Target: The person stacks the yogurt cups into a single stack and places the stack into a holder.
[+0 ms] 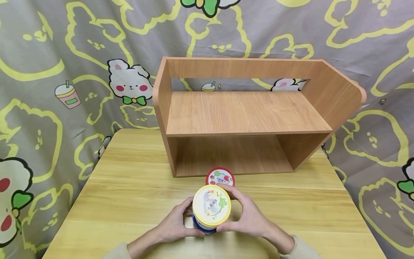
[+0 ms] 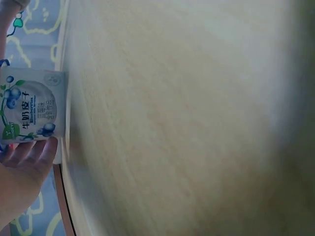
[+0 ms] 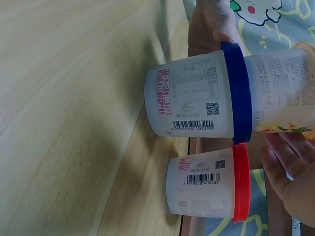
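A paper tub with a yellow lid [image 1: 211, 205] sits on top of a tub with a blue lid [image 1: 201, 226], making a stack of two. Blueberries are printed on the lower tub [image 2: 34, 105] in the left wrist view. My left hand [image 1: 176, 221] grips this lower tub from the left. From the right, my right hand [image 1: 247, 212] holds the yellow-lidded tub, thumb in front and fingers behind. Just behind the stack stands a red-lidded tub [image 1: 220, 175], partly hidden in the head view; the right wrist view shows the red-lidded tub [image 3: 204, 184] upright and untouched.
A two-level wooden shelf [image 1: 249, 113] stands at the back of the wooden table [image 1: 129, 187]. Its lower front edge is close behind the red-lidded tub. A patterned curtain [image 1: 38, 108] hangs around the table.
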A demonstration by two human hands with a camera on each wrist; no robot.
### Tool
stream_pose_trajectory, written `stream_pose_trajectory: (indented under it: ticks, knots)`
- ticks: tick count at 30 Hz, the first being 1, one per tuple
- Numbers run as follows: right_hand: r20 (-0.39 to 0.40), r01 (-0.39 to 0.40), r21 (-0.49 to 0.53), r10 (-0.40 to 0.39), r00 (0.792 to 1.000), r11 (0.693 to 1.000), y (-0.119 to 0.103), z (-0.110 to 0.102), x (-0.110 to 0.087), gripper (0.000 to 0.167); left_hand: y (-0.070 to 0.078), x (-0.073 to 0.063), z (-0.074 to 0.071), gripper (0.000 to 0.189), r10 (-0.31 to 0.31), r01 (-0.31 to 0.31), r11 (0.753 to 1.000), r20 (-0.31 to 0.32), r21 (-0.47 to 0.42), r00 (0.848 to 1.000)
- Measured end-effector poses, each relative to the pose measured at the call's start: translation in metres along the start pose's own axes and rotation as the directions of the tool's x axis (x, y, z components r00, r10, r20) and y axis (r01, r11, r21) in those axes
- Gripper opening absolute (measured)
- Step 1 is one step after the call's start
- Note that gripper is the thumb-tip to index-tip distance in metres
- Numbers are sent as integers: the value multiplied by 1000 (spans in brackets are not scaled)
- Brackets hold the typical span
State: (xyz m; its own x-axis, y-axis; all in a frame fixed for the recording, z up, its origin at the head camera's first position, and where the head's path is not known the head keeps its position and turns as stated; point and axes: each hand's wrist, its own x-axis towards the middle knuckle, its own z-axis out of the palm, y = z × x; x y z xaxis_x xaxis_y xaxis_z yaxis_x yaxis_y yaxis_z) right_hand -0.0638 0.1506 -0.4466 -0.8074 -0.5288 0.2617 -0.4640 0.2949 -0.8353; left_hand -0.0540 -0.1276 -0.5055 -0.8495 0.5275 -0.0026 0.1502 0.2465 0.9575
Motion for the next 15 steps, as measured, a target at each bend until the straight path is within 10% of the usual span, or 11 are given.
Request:
stream_pose_trajectory:
  ticks: [15]
  knots:
    - [14, -10, -26, 10, 1000, 1000, -2, -2, 0, 106, -5, 0, 2, 93, -9, 8, 994, -10, -111, 1000]
